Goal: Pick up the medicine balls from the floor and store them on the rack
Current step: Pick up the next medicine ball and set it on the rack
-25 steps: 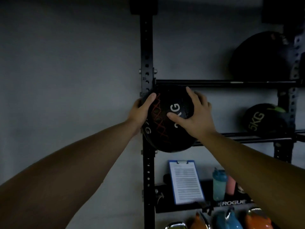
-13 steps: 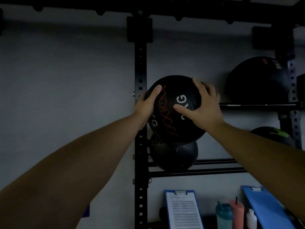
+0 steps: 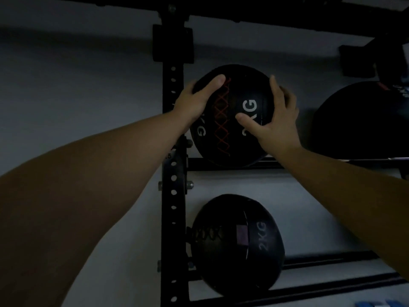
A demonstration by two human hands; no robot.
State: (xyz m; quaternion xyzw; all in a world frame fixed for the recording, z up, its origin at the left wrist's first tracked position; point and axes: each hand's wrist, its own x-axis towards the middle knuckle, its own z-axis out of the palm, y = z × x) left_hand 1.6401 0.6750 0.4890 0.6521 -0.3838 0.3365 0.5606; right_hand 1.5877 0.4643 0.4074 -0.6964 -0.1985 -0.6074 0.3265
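Ball, black, marked KG: clasped between left hand and right hand, one on each flank, its underside at the upper rail of the rack, beside the upright, apparently seating.

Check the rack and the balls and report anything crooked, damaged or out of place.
Nothing stands out. The red-stitched ball, held by the left hand and right hand, sits at the upper rails; the 2KG ball rests squarely on the lower rails.
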